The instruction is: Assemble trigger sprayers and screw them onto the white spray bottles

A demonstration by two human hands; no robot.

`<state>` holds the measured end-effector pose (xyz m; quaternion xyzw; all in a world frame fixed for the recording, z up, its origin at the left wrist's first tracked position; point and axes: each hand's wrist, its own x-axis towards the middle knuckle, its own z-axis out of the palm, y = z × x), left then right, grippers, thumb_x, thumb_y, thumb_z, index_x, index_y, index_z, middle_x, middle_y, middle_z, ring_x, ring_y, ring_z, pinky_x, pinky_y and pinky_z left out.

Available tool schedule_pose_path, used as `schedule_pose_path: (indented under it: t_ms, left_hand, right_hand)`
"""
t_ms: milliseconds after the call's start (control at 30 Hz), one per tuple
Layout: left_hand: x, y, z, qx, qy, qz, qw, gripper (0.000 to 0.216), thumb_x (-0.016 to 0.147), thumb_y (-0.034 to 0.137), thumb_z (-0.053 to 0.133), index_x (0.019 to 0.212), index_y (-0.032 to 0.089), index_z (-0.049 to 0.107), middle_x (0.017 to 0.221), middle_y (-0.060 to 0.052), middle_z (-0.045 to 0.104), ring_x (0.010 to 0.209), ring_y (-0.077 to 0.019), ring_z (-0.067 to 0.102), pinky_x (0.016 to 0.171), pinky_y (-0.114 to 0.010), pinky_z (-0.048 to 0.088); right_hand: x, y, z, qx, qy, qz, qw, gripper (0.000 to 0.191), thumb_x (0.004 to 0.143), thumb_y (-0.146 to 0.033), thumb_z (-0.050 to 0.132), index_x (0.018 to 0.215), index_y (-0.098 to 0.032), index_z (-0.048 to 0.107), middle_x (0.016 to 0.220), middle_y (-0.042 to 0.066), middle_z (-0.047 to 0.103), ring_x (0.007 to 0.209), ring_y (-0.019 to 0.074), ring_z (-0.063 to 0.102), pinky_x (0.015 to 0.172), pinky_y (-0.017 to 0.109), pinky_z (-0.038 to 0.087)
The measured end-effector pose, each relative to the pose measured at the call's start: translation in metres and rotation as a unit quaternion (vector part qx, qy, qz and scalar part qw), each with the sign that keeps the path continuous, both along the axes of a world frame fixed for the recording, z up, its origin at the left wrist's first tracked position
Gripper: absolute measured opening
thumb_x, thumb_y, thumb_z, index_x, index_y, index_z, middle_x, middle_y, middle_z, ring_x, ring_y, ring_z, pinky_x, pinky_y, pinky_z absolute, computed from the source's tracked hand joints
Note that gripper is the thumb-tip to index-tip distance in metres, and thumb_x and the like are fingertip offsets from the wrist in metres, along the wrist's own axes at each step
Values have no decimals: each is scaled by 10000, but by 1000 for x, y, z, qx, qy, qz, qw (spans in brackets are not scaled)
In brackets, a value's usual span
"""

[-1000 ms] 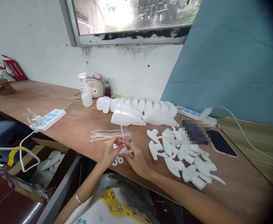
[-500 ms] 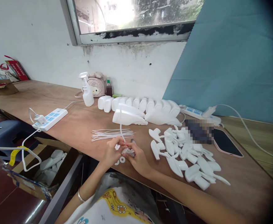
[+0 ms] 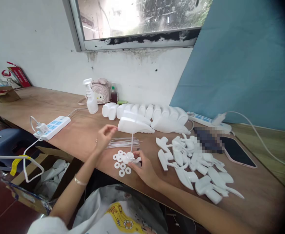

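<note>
In the head view, the right hand (image 3: 145,168) rests near the front edge of the wooden bench (image 3: 66,107), its fingers pinching a white trigger sprayer head (image 3: 129,158) that sits on the bench with a thin dip tube (image 3: 132,143) standing up from it. White washers (image 3: 120,161) lie scattered on the bench touching and just left of that head. The left hand (image 3: 104,136) is lifted above the bench, fingertips curled in toward the thumb; whether it pinches anything cannot be told. Just beside it lies a bundle of loose tubes (image 3: 125,142). A pile of trigger heads (image 3: 193,164) spreads to the right, near a phone (image 3: 237,151). Toward the back edge, a row of white bottles (image 3: 154,112) lies on its side, with a spray bottle (image 3: 91,97) further left and a power strip (image 3: 53,124) towards the left end.
</note>
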<state>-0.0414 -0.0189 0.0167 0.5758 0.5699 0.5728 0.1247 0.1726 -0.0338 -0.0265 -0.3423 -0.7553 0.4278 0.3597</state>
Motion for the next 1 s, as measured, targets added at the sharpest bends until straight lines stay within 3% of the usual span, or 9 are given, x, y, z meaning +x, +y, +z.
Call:
schedule_pose_path:
  t_ms: [67,133,233,300,400,533,733,900,1000]
  left_hand:
    - [-36,38,5,11,58,124,990,200,788,197,451,955,162,556,974,-70,598,925,-177,558,832,-306,442]
    - [-68,76,6,-4,84,155,984,418,679,109,526,1092,165,509,1108,-96,535,1073,-232,478,940,-380,365]
    - [-101,116,3,-99,181,188,960,694,544,45,593,1200,218,448,1264,-115,381,1218,-314,315,1007,-447,262]
    - [-112,129,-2,-127,186,190,956,733,499,48,629,1187,230,456,1267,-124,355,1201,-347,327,982,-465,286]
    - [-118,137,-13,-126,163,195,959,690,500,100,671,1146,202,453,1127,-125,453,1096,-328,439,911,-444,361]
    - [-121,142,-26,-97,102,256,956,576,576,224,682,1074,131,409,961,-119,504,955,-287,510,834,-418,403]
    - [-131,128,-20,-15,-7,343,939,478,596,207,671,970,150,380,916,-82,498,851,-214,529,809,-345,404]
    - [-147,66,-11,75,-97,400,908,306,715,290,566,906,172,359,887,-44,476,811,-153,514,761,-274,408]
    - [-154,28,-11,131,-171,419,882,217,793,345,438,897,178,348,846,-23,459,770,-129,488,715,-251,406]
  right_hand:
    - [0,-1,1,1,-9,5,1000,217,721,-250,589,890,-177,474,877,19,558,788,163,524,728,273,405]
    - [0,-1,2,3,-11,4,1000,225,712,-232,572,900,-177,462,884,23,553,798,164,521,735,275,405]
    - [-1,-1,0,14,-9,-8,1000,248,693,-197,554,918,-178,452,896,27,543,831,165,512,758,277,403]
    - [-1,-1,-2,18,-8,-10,1000,257,685,-189,550,921,-177,450,900,28,538,836,163,509,764,276,404]
    - [-1,0,-2,17,-7,-9,1000,253,687,-197,547,918,-177,445,890,26,537,814,158,510,756,273,409]
    - [-1,0,-2,17,-8,-9,1000,231,701,-217,550,906,-179,450,875,28,537,819,165,508,750,278,414]
    - [-1,-2,-1,8,31,-11,999,248,715,-256,603,913,-185,471,874,26,548,789,165,519,703,269,430]
    - [1,-7,5,10,81,40,996,239,721,-315,649,889,-194,528,803,9,559,699,148,518,618,236,431]
    - [12,-2,15,44,89,26,995,181,790,-320,579,920,-200,538,824,10,557,699,142,521,627,237,430]
